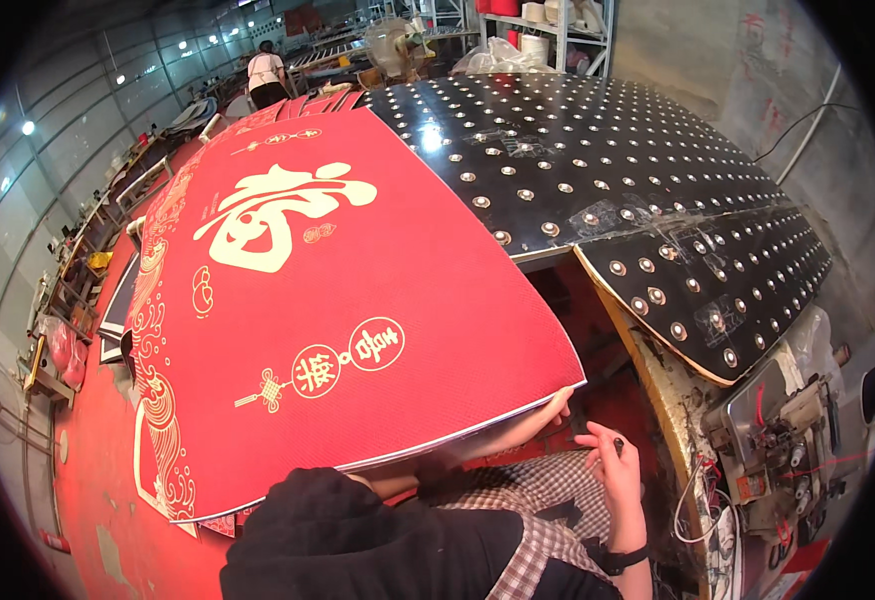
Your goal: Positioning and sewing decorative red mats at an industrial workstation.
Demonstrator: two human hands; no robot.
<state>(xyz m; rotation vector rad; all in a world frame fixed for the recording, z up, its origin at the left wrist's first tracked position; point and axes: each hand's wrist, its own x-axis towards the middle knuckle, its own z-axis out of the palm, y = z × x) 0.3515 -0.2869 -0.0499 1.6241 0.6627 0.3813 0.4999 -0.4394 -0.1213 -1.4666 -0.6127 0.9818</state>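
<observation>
A large red floor mat (428, 270) with cream printed characters and wave patterns lies in front of me, on top of other layers whose edges show beneath it. My left hand (555, 408) is at its near right corner, the fingers curled about the edge; part of the hand is hidden under the mat. To the right of that corner, my right hand (616, 480) is raised, clear of the mat, with a dark band on the wrist. Its fingers are bent around a small black object (619, 446) too small to name.
A black table (598, 160) studded with silver ball rollers stands beyond and right of the mat, with a gap beside its near panel. A machine (783, 440) with loose wires sits at the right. A person (267, 75) stands far back; a shelf (561, 35) holds thread cones.
</observation>
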